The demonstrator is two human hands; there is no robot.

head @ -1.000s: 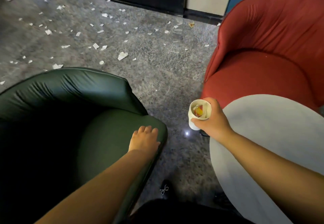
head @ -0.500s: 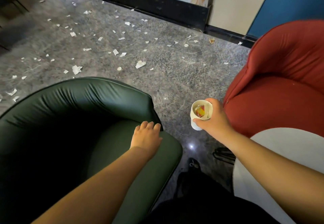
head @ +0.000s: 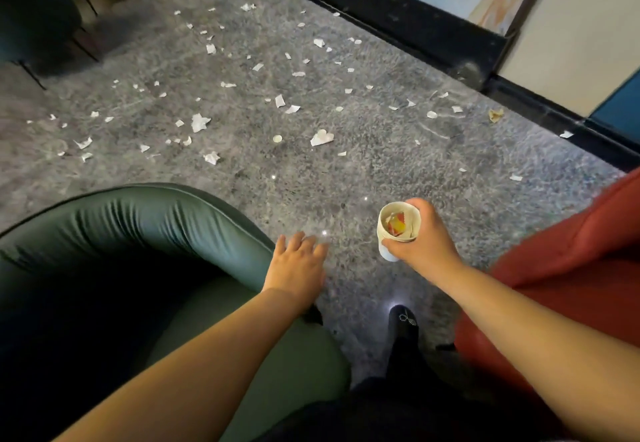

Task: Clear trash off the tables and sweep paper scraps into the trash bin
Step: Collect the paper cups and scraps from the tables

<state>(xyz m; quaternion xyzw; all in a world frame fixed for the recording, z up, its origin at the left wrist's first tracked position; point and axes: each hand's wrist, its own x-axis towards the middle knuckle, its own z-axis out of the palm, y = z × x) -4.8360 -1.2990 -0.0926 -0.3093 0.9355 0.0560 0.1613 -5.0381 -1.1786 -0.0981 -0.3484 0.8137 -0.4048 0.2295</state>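
My right hand (head: 424, 246) grips a white paper cup (head: 398, 227) stuffed with crumpled paper and a red and yellow wrapper, held upright over the grey floor. My left hand (head: 296, 266) hovers with straight spread fingers over the floor just past the front corner of the green armchair (head: 138, 227), holding nothing. Several white paper scraps (head: 322, 137) lie scattered across the floor ahead, thickest toward the left and middle. No trash bin is in view.
A red armchair (head: 568, 268) stands at the right. The black skirting (head: 398, 15) of the wall runs across the far side. Dark chair legs (head: 31, 71) show at the far left. My black shoe (head: 403, 320) stands in the gap between the chairs.
The view has moved forward and left between the chairs; the round white table has left the frame. My left hand came off the green seat and now hovers over the floor. The cup stays held.
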